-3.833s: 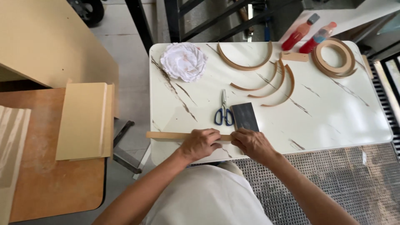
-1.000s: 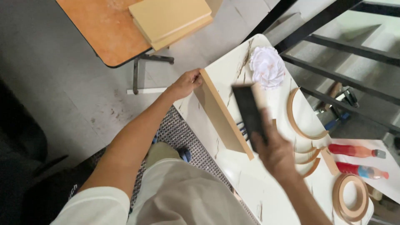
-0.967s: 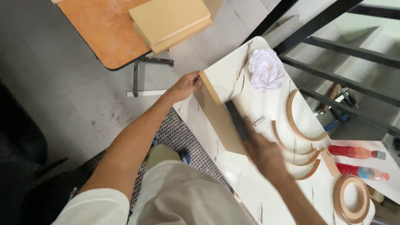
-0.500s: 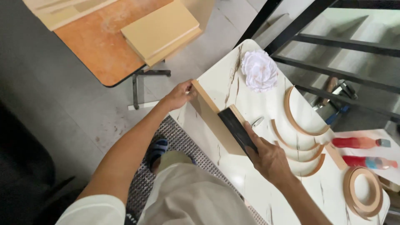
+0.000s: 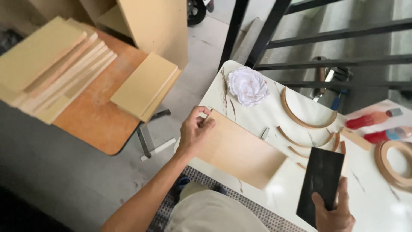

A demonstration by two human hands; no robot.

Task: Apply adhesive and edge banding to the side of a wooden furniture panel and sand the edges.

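Observation:
My left hand [image 5: 195, 130] grips the near-left end of a flat tan wooden board [image 5: 242, 150] that lies over the white marble table [image 5: 373, 180]. My right hand [image 5: 334, 214] holds a dark rectangular sanding sheet [image 5: 322, 179] upright, lifted off the board at the lower right. Several curved wooden strips [image 5: 305, 121] lie on the table beyond the board. A crumpled white cloth [image 5: 247, 86] sits at the table's far left corner.
A round wooden ring [image 5: 395, 161] and two red tubes [image 5: 372, 119] lie at the right. An orange-brown side table [image 5: 96, 120] at the left carries stacks of tan boards [image 5: 143, 85]. Black metal railings [image 5: 300, 38] run behind the table. Grey floor lies between the two tables.
My right hand has lifted the dark sheet off the board and moved it to the right. The board now shows its wide face. My view has shifted left.

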